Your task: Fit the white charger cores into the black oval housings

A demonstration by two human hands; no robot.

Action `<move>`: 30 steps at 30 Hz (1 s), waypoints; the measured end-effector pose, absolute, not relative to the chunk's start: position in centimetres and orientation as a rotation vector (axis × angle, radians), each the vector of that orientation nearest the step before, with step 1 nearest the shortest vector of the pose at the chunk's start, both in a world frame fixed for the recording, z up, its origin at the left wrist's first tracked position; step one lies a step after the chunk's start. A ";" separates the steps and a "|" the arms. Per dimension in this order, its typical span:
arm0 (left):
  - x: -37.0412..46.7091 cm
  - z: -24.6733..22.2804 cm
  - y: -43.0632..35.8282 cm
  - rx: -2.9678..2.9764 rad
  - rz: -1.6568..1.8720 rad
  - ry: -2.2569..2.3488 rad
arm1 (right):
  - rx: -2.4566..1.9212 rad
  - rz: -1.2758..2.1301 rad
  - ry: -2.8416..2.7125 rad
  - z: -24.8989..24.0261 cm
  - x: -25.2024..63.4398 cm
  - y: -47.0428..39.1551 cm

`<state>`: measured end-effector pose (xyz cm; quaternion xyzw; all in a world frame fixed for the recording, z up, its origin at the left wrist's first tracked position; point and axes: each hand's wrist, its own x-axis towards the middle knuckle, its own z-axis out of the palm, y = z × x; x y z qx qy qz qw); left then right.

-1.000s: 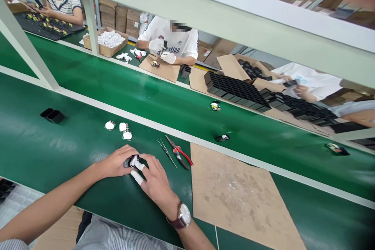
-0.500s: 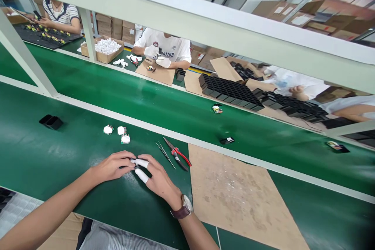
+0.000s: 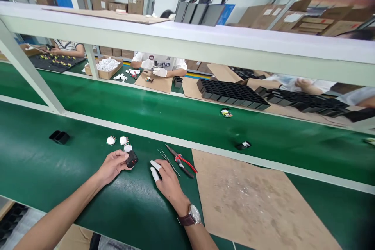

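Observation:
My left hand [image 3: 113, 168] grips a small black charger case [image 3: 132, 159] with slots in its face, held between thumb and fingers above the green bench. My right hand [image 3: 168, 183], with white finger cots on two fingers and a watch on the wrist, rests low over the bench to the right, its fingers apart and nothing in them. Just beyond the right hand lie metal tweezers [image 3: 170, 163] and long-nose pliers [image 3: 181, 161] with red and black handles. Several white-topped circuit boards [image 3: 111, 140] are near the left hand, one partly behind the charger case.
Black empty cases [image 3: 59, 137] stand at the left. A cardboard sheet [image 3: 258, 199] covers the bench at right. Beyond a pale rail runs a green conveyor [image 3: 140, 105] with a few parts [image 3: 226, 113]. Across it, a gloved co-worker [image 3: 159, 64] sits beside rows of black cases [image 3: 231, 93].
My hands have separated: the charger case stays in the left hand, now turned to show its slotted face, while the right hand has let go and moved right. The view has tilted up.

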<state>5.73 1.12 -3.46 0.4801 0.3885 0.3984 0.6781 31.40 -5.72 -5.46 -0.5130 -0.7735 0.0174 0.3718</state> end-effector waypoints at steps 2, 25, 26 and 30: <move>5.7 -3.1 1.6 1.171 0.904 0.915 | -1.295 0.034 -1.998 -5.6 31.3 -5.8; -8.9 -0.5 12.4 2.243 1.201 1.912 | -1.251 0.018 -2.065 -7.3 31.9 -3.8; -10.8 -0.3 11.1 2.225 1.219 1.988 | -1.247 0.036 -2.080 -6.9 31.3 -3.3; -16.5 -0.8 8.1 2.332 1.038 2.282 | -1.274 0.062 -2.134 -5.5 27.3 -0.3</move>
